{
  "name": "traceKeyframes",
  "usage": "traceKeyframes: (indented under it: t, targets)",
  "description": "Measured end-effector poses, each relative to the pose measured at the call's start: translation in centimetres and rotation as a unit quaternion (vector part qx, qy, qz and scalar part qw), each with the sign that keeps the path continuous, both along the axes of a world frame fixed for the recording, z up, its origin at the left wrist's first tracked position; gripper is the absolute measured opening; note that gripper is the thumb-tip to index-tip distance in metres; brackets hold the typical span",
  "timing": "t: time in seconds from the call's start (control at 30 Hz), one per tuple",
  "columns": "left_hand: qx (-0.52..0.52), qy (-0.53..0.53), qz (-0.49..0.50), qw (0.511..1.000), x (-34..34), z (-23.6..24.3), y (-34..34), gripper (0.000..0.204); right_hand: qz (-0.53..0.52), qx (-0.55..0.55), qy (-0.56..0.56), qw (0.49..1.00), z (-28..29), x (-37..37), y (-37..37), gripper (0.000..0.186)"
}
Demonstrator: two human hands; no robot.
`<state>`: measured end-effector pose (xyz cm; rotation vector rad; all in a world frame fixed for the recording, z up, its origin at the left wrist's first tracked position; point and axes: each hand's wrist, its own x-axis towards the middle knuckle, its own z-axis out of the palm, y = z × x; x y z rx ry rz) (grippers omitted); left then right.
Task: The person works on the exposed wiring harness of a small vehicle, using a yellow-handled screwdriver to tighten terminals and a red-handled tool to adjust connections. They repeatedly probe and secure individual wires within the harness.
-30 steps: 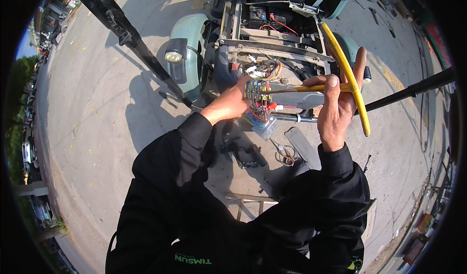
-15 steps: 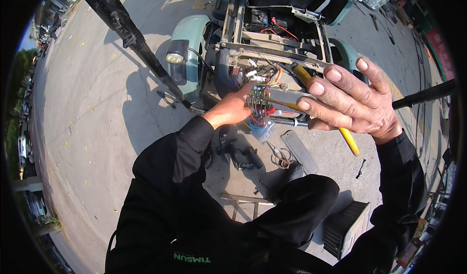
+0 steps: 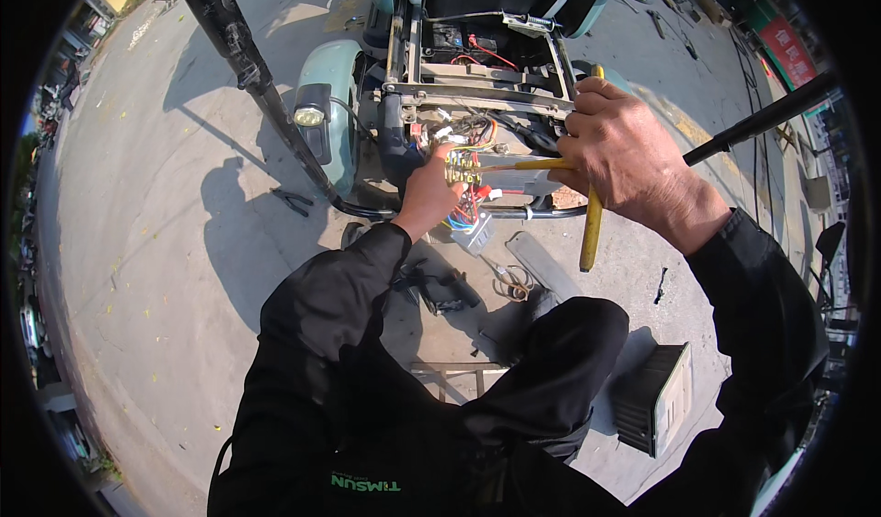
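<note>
My left hand [image 3: 429, 196] grips a small terminal block [image 3: 466, 170], its thumb and fingers at the block's left side. Coloured wires [image 3: 465, 216] run from the block to a grey plastic box [image 3: 474, 238]. My right hand [image 3: 629, 159] is closed around the crossbar of a yellow T-handled screwdriver [image 3: 590, 233]. From that fist the shaft points left, and its tip meets the block; the exact contact spot is too small to make out. A loose bundle of wires and white connectors [image 3: 450, 136] lies just beyond the block.
Ahead stands an opened vehicle frame [image 3: 477, 90] with a green fender [image 3: 326, 67] and headlight [image 3: 309, 115]. Pliers [image 3: 294, 201], scissors [image 3: 514, 283] and a long grey panel [image 3: 541, 265] lie on the ground. A black crate [image 3: 652, 398] sits by my right knee.
My right hand's spread fingers have closed around the screwdriver's crossbar, which has turned from slanting to nearly upright in view. My left hand stays at the block. The whole view has shifted slightly.
</note>
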<state>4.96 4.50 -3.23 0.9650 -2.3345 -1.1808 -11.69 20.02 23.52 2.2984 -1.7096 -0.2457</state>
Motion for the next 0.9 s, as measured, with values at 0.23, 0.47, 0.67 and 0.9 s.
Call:
traceKeyframes:
  t: [0.23, 0.47, 0.67, 0.9]
  targets:
    - [-0.008, 0.007, 0.007, 1.0, 0.0, -0.6, 0.0, 0.07, 0.036, 0.002, 0.053, 0.998, -0.8, -0.2, 0.1, 0.031]
    - [-0.051, 0.021, 0.065, 0.996, -1.2, -1.9, 1.1, 0.066, 0.047, -0.013, -0.059, 0.997, -1.3, 0.2, -0.6, 0.023]
    - [-0.061, 0.037, 0.059, 0.996, -0.9, -2.4, 1.1, 0.067, -0.006, 0.012, -0.108, 0.994, -1.8, -0.3, -0.4, 0.022]
    - [-0.089, 0.039, 0.073, 0.993, -0.8, -2.8, 1.3, 0.068, -0.042, -0.013, -0.121, 0.992, -2.4, -0.9, 0.2, 0.025]
